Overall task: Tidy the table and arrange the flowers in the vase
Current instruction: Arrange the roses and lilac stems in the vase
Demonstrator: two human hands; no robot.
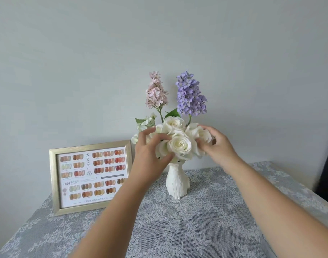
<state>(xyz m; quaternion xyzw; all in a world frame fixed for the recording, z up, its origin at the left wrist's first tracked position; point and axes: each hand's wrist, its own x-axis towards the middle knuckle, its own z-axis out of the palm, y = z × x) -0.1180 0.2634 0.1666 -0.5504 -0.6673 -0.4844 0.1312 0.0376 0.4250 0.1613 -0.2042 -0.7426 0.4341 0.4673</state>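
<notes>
A white ribbed vase (177,181) stands on the lace-covered table (206,220) near the wall. It holds a cluster of white roses (179,144), a tall pink flower spike (156,92), a purple flower spike (190,94) and small white blossoms (146,121) at the left. My left hand (150,155) grips the roses from the left, thumb under a front bloom and fingers over the top. From the right, my right hand (217,144) pinches the petals of the rightmost rose. The vase's mouth is hidden by the blooms.
A gold-framed nail colour chart (91,175) leans against the wall, left of the vase. The table's right edge (317,198) runs beside a dark object. A pale wall rises directly behind the flowers.
</notes>
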